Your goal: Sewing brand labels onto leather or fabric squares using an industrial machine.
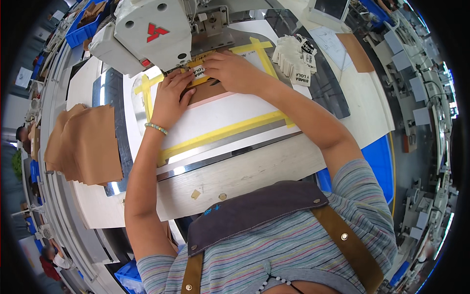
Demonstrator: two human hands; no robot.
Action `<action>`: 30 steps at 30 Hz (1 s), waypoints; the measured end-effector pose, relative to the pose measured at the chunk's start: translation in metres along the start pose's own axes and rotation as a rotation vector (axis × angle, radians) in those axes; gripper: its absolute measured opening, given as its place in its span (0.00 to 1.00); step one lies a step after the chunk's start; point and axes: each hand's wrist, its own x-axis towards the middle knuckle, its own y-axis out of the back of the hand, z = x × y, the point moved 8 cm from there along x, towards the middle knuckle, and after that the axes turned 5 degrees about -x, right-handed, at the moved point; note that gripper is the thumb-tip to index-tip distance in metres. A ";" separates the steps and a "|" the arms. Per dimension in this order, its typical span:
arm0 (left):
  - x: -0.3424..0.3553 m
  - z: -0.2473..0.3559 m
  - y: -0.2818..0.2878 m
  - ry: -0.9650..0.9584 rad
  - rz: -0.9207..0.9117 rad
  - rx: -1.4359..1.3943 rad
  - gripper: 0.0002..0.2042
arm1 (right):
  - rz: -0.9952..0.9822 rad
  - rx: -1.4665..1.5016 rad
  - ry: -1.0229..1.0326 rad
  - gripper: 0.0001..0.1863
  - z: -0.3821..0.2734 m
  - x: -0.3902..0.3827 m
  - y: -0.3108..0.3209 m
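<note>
My left hand, with a bead bracelet at the wrist, rests curved fingertips on a template just below the head of a white sewing machine. My right hand lies to its right, fingers bent and spread along a yellow-taped strip. Between and below them is a brown piece with a pink edge, on a white board bordered in yellow tape. The needle area is partly hidden by the machine head and my fingers.
A stack of brown sheets lies left, printed white labels right. Beyond are a brown card, a drawing sheet and blue bins. Other workers sit far left at the rim.
</note>
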 end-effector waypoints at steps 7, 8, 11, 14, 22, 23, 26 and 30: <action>0.000 0.015 0.004 -0.053 0.069 0.107 0.17 | 0.070 0.197 -0.025 0.15 0.003 -0.002 -0.008; 0.000 0.015 0.003 -0.048 0.066 0.107 0.17 | 0.053 0.158 -0.031 0.16 0.002 -0.002 -0.008; -0.001 0.005 0.005 -0.054 0.055 0.040 0.17 | -0.088 0.189 0.008 0.25 -0.002 0.006 -0.014; 0.000 0.002 0.004 -0.053 0.049 0.006 0.18 | 0.034 0.306 0.042 0.30 0.000 0.001 -0.008; -0.018 -0.015 0.027 0.167 0.096 -0.172 0.14 | -0.046 0.301 0.017 0.30 0.002 0.003 -0.012; -0.020 -0.016 0.030 0.178 0.083 -0.144 0.14 | -0.016 0.300 0.016 0.27 0.002 0.003 -0.009; -0.027 -0.018 0.036 0.189 0.058 -0.116 0.14 | -0.004 0.275 -0.006 0.27 0.005 0.001 -0.011; -0.038 -0.023 0.036 0.189 0.053 -0.103 0.14 | -0.008 0.257 -0.003 0.26 0.003 0.003 -0.011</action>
